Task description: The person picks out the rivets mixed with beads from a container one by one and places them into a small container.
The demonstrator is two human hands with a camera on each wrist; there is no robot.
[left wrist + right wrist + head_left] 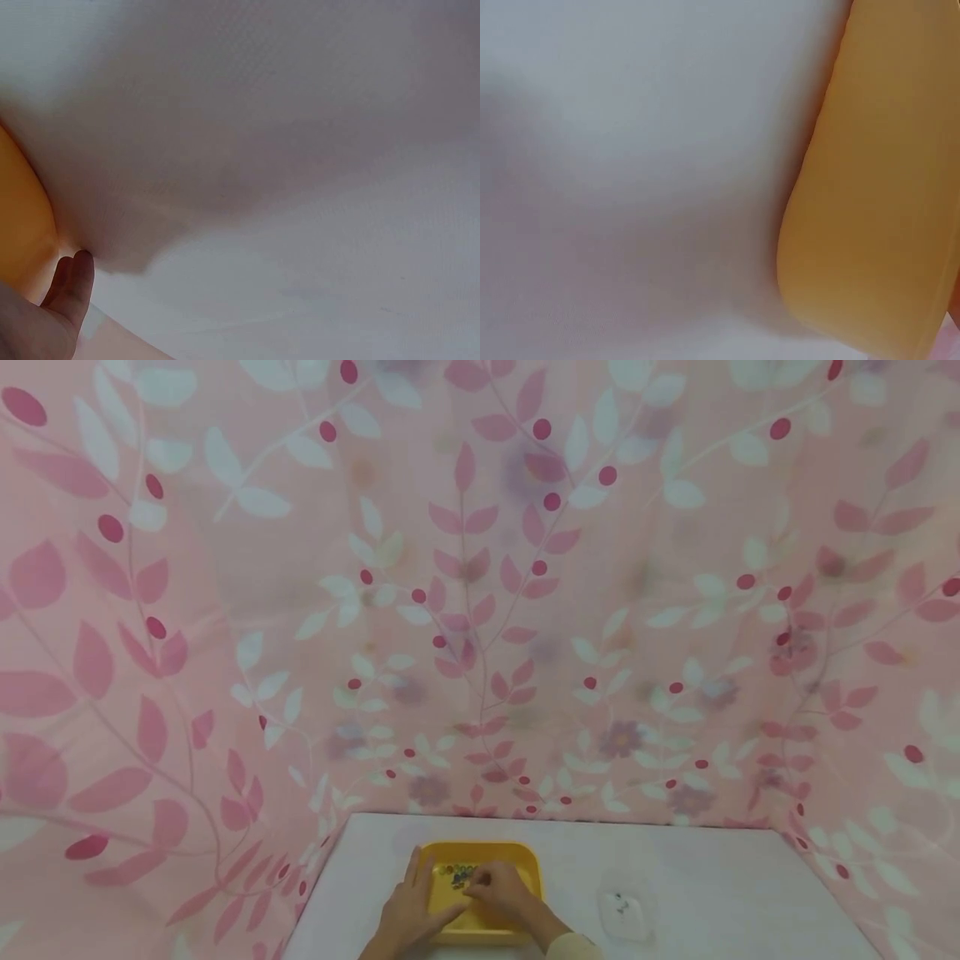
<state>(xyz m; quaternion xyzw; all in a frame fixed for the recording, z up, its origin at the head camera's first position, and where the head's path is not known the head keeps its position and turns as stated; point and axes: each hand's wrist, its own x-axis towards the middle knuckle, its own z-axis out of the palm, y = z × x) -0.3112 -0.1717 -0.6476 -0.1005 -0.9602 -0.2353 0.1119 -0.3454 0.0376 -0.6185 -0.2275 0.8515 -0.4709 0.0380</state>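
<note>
A yellow tray [487, 937] stands on the white table, with several small, shiny, dark and greenish bead-like pieces [459, 877] on its floor. My left hand [411, 906] lies along the tray's left rim, fingers straight and thumb stretched over the inside. In the left wrist view, fingertips [82, 262] show beside the tray's outer wall [22, 217]. Over the tray, my right hand [504, 893] has curled fingers, thumb and index tips close together beside the pieces; I cannot tell if a piece is pinched there. The right wrist view shows the tray's side [870, 195], not the fingers.
A shallow clear container [624, 922] with a few tiny dark bits [621, 903] sits on the table [705, 893], right of the tray. Pink leaf-patterned cloth [480, 610] hangs behind the table and along both sides.
</note>
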